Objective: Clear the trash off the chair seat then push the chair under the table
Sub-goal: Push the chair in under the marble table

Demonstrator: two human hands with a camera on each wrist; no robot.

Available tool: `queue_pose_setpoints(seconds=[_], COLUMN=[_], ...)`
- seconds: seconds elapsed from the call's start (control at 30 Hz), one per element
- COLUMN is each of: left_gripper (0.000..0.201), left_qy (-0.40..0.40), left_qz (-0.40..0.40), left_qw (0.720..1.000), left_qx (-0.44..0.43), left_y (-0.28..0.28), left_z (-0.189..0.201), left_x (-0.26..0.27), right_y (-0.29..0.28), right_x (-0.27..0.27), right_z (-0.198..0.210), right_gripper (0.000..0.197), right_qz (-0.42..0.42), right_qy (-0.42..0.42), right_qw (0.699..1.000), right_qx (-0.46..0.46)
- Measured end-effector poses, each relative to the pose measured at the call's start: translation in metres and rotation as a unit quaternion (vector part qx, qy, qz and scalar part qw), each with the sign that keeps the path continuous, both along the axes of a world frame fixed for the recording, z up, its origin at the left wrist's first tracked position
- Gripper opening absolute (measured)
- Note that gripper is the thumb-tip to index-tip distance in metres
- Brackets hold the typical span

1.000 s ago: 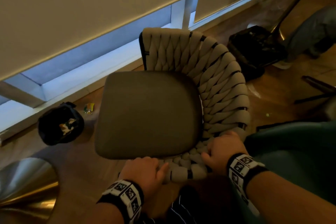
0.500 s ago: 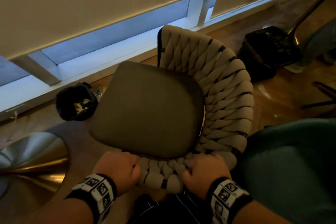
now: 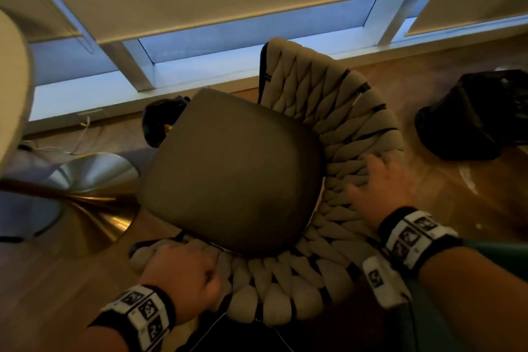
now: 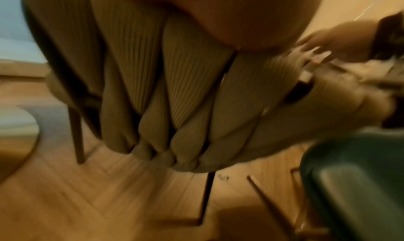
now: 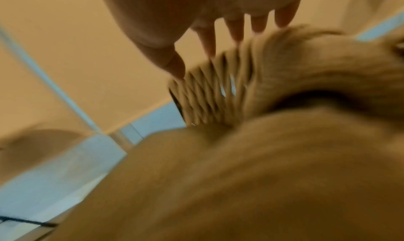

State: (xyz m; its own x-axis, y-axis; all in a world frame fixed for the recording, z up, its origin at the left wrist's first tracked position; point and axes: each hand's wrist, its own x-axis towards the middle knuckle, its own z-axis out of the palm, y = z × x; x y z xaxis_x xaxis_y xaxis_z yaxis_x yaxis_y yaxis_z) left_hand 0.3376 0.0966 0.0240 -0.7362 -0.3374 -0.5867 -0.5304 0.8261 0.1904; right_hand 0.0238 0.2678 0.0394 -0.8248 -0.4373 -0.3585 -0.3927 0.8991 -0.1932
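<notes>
The chair has a dark padded seat (image 3: 234, 174) with nothing lying on it, and a curved beige woven backrest (image 3: 343, 128). My left hand (image 3: 185, 266) grips the near end of the backrest, fingers curled over its top; the left wrist view shows the palm on the woven straps (image 4: 174, 89). My right hand (image 3: 377, 188) lies on the backrest's right side with its fingers (image 5: 234, 30) straight and spread over the weave (image 5: 218, 97). The table's pale edge (image 3: 11, 71) is at the far left, above its brass pedestal base (image 3: 94, 180).
A small black trash bag (image 3: 155, 123) sits on the floor behind the seat, by the window sill. A larger black bag (image 3: 471, 114) lies to the right. A dark green chair (image 3: 485, 308) stands at my lower right. The floor is wood, and a cable (image 3: 71, 148) runs near the table base.
The chair has swung left toward the table's base. My right hand has let go of the near backrest and moved up its right side, fingers now straight. My left hand keeps its grip.
</notes>
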Motion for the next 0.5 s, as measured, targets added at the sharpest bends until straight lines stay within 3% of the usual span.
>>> queue_pose_setpoints(seconds=[0.07,0.13,0.37,0.5], left_gripper=[0.050,0.047,0.052,0.052], left_qy=[-0.005,-0.014,-0.022,-0.007], left_qz=[-0.007,-0.012,-0.038,-0.037], left_qw=[1.000,1.000,0.999,0.999], left_qx=[0.002,-0.003,-0.011,-0.027], left_y=[-0.001,-0.008,-0.012,-0.019], left_z=[-0.004,-0.010,-0.014,-0.014], left_x=[-0.003,-0.004,0.000,0.000], right_y=[0.008,0.011,0.008,0.004], right_x=[-0.020,-0.022,-0.017,-0.014], right_z=[-0.010,-0.020,-0.018,-0.019], right_gripper=[0.079,0.078,0.078,0.076], right_qz=[-0.011,0.022,-0.027,-0.032], right_qy=[-0.018,0.008,-0.001,0.010], right_qw=[0.996,0.993,0.999,0.998], right_qx=[0.082,0.119,0.044,0.055])
